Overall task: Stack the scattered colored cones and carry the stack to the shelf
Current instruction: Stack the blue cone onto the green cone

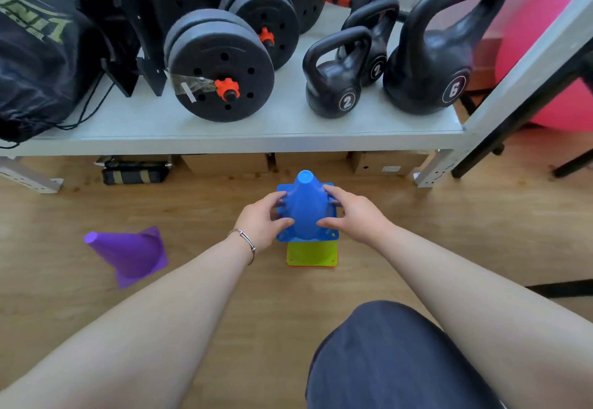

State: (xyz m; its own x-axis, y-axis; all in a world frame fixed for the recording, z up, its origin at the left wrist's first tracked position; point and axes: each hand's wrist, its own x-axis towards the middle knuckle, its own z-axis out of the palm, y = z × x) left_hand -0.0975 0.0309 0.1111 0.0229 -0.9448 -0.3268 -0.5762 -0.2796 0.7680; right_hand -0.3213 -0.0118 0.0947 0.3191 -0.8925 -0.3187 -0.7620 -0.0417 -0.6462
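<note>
A blue cone (305,206) sits on top of a stack on the wooden floor, just in front of the shelf (250,139). Below its square base shows the base of a yellow-green cone (311,254), with an orange edge under that. My left hand (263,219) grips the blue cone's left side and my right hand (351,213) grips its right side, fingers wrapped around its body. A purple cone (128,254) lies tipped on its side on the floor to the left, tip pointing left, apart from both hands.
The grey shelf board carries dumbbell plates (221,68), three kettlebells (337,78), and a black bag (35,62). Cardboard boxes (385,161) stand under the shelf. A pink exercise ball (545,55) is at the right. My knee (398,357) is in the foreground.
</note>
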